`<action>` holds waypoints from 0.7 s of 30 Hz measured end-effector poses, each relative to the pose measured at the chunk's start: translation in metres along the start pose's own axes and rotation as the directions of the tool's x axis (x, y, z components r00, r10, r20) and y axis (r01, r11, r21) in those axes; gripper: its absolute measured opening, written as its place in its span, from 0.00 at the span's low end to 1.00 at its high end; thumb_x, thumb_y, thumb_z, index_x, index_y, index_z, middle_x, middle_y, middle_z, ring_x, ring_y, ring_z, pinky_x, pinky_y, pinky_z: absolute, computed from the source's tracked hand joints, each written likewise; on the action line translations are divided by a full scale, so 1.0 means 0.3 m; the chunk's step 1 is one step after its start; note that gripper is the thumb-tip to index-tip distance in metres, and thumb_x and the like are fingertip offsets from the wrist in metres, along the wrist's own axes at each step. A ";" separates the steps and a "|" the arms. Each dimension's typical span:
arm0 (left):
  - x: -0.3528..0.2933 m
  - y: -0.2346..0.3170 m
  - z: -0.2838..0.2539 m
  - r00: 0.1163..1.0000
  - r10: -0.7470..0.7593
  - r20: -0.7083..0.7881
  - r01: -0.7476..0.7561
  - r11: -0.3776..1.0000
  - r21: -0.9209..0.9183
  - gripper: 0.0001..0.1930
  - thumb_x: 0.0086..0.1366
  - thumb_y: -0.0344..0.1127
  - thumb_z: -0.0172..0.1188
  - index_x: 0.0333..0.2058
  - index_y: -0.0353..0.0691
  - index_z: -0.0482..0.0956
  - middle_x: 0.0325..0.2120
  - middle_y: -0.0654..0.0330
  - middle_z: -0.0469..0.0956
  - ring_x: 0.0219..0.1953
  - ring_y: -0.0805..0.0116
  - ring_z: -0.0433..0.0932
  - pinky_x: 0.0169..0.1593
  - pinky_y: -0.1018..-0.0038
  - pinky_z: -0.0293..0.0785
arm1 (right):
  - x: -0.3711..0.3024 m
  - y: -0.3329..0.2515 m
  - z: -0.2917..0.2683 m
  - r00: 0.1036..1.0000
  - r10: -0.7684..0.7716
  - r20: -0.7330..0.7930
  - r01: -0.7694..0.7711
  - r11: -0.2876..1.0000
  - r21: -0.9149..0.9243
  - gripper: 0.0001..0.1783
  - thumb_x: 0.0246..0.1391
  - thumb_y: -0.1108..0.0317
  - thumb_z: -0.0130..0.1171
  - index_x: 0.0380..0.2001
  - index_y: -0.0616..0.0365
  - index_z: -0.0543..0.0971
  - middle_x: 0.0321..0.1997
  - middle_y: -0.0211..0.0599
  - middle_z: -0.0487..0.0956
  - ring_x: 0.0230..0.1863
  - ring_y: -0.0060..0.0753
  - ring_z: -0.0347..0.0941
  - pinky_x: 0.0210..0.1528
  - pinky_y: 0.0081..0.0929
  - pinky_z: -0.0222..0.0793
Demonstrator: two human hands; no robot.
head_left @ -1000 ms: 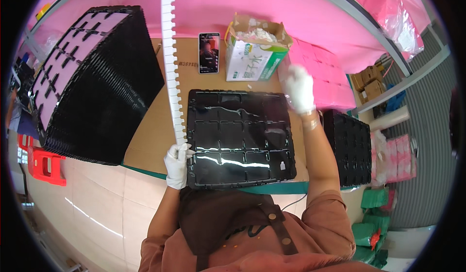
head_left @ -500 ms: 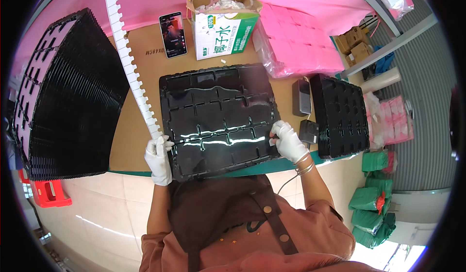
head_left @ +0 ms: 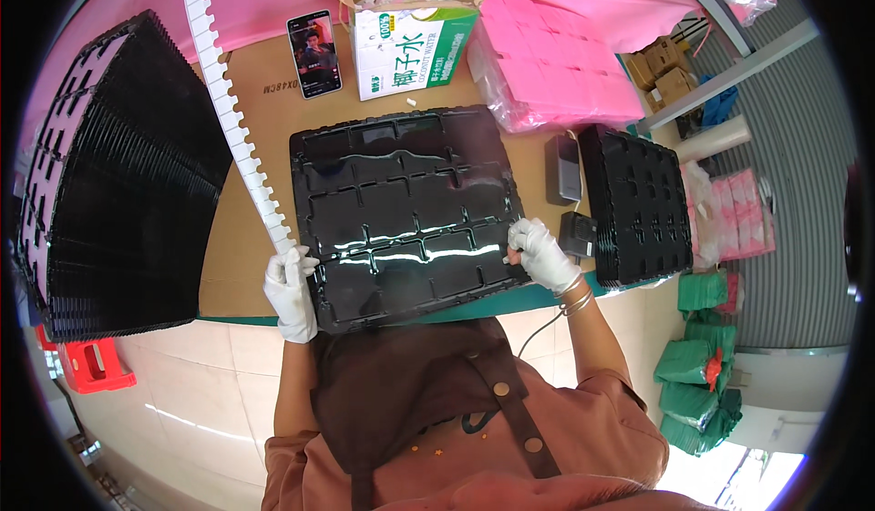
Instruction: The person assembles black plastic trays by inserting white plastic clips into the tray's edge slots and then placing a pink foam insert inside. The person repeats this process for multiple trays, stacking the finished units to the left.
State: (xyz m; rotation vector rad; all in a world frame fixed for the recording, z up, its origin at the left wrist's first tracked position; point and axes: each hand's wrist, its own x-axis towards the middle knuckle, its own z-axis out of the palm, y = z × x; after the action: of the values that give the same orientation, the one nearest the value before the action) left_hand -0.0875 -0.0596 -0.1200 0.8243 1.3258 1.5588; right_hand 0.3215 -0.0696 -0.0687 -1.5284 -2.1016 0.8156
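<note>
In L hand (head_left: 293,297), wht strip (head_left: 224,101), long axis fwd-left.

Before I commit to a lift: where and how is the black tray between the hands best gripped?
Probably by the rim at its left and right sides, one hand from each. The black tray lies broad and shallow on the brown surface, so opposite holds should keep it level. The left hand and right hand are at those sides.

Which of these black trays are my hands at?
The middle tray: your left hand is at its left edge, your right hand at its right edge. The others stand in the left stack and right stack, untouched.
</note>
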 end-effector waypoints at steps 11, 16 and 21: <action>0.002 -0.006 -0.003 1.000 0.008 0.007 -0.008 1.000 -0.029 0.07 0.70 0.31 0.54 0.33 0.35 0.75 0.34 0.56 0.81 0.29 0.74 0.79 0.35 0.80 0.72 | 0.017 -0.035 -0.007 0.998 0.006 -0.056 -0.012 0.993 -0.114 0.09 0.35 0.85 0.60 0.21 0.60 0.76 0.29 0.39 0.74 0.34 0.44 0.69 0.38 0.35 0.68; -0.001 0.002 0.001 1.000 0.010 -0.005 -0.010 1.000 0.016 0.07 0.70 0.31 0.54 0.34 0.34 0.76 0.34 0.56 0.81 0.29 0.75 0.79 0.35 0.80 0.72 | 0.015 -0.079 0.052 0.975 0.026 -0.221 -0.098 0.942 -0.322 0.09 0.35 0.83 0.61 0.22 0.59 0.76 0.29 0.40 0.76 0.34 0.48 0.71 0.37 0.38 0.69; -0.002 -0.004 -0.004 1.000 0.010 -0.007 -0.010 1.000 0.007 0.07 0.70 0.31 0.54 0.35 0.34 0.76 0.34 0.56 0.81 0.29 0.75 0.79 0.35 0.80 0.73 | 0.004 -0.076 0.061 0.980 -0.031 -0.197 -0.033 0.948 -0.315 0.09 0.33 0.85 0.58 0.20 0.59 0.74 0.28 0.40 0.74 0.33 0.47 0.69 0.35 0.38 0.67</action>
State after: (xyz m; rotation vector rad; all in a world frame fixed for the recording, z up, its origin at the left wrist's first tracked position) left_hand -0.0881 -0.0606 -0.1214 0.8315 1.3352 1.5664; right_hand 0.2934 -0.0775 -0.0669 -1.6908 -2.1545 0.3130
